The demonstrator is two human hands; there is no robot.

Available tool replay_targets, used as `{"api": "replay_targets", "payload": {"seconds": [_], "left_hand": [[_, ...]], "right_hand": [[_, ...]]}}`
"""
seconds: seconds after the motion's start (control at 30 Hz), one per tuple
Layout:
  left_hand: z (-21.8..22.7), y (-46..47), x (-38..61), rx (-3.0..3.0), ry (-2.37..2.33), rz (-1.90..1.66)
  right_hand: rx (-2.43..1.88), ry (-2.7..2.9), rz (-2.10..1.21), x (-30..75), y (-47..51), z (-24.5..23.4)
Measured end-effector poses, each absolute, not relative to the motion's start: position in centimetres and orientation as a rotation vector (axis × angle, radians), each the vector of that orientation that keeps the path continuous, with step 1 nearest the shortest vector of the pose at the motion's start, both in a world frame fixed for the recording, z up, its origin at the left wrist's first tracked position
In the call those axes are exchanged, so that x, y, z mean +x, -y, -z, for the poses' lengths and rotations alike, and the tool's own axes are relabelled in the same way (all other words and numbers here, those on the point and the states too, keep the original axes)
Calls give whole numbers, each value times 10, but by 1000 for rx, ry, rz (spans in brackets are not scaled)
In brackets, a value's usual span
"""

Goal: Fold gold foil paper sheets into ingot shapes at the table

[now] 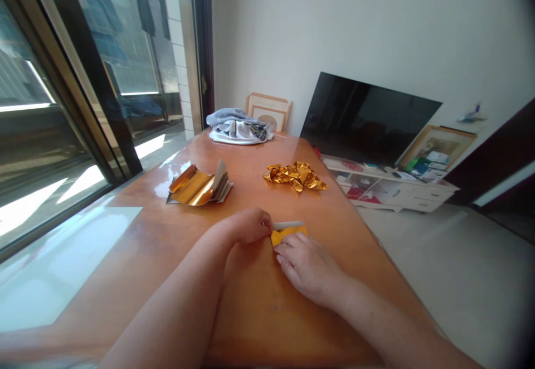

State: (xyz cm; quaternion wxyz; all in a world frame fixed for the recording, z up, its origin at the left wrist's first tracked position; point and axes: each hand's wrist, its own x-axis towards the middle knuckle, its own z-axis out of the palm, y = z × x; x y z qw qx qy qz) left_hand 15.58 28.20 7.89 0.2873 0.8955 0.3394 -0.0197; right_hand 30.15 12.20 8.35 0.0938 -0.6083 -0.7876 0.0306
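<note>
A small sheet of gold foil paper (288, 234) lies on the wooden table (251, 302), partly folded, its white back edge showing on top. My left hand (248, 226) is closed in a pinch on the paper's left edge. My right hand (307, 263) lies over the paper's near side, fingers pressed down on it.
A stack of gold foil sheets (199, 186) lies at the left middle of the table. A pile of folded gold pieces (296, 175) sits further right. Bundled cloth (239, 127) rests at the far end. Beyond the right edge stand a television (368, 115) and a low white cabinet.
</note>
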Motion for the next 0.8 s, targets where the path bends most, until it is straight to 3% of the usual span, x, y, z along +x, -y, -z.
{"api": "replay_targets", "payload": {"seconds": [0.27,0.8], "left_hand": [[-79,-283,152,2380,-935,26],[-79,-273,161,2492,-1033,-50]], "right_hand": [[-1889,2144,-217,311,-135,-78],[-1751,2336,-42,321,-146,-68]]}}
